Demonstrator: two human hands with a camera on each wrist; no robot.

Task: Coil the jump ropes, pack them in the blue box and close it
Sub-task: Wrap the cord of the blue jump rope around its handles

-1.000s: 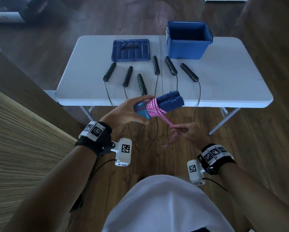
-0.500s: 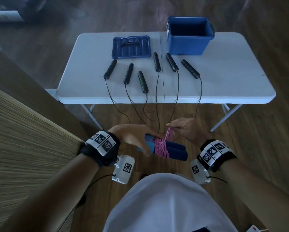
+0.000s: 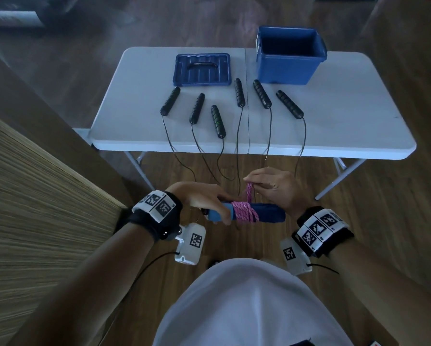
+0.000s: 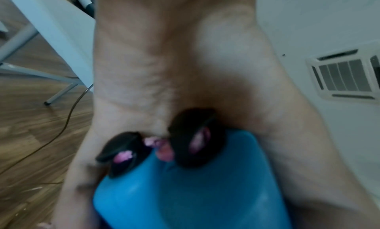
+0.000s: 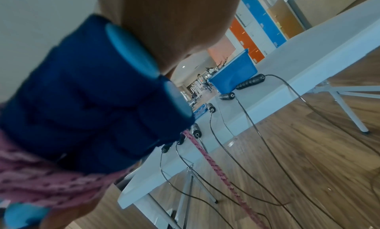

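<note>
In the lower middle of the head view the left hand (image 3: 197, 198) wraps its grip around the light-blue end of the paired handles (image 3: 264, 212), whose long axis runs left to right across the frame. The pink rope (image 3: 244, 213) is wound around their middle. Just right of it, the right hand (image 3: 271, 186) pinches the free strand, which rises straight up from the coil toward the top of the frame. The next wrap probably turns on that: the strand stands crosswise to the handles, with the right hand nearer. On the white surface (image 3: 346, 116) above lie the lid (image 3: 202, 69), six black handles (image 3: 239, 92) with cords hanging over the near edge, and, upper right, the open blue box (image 3: 289, 68).
</note>
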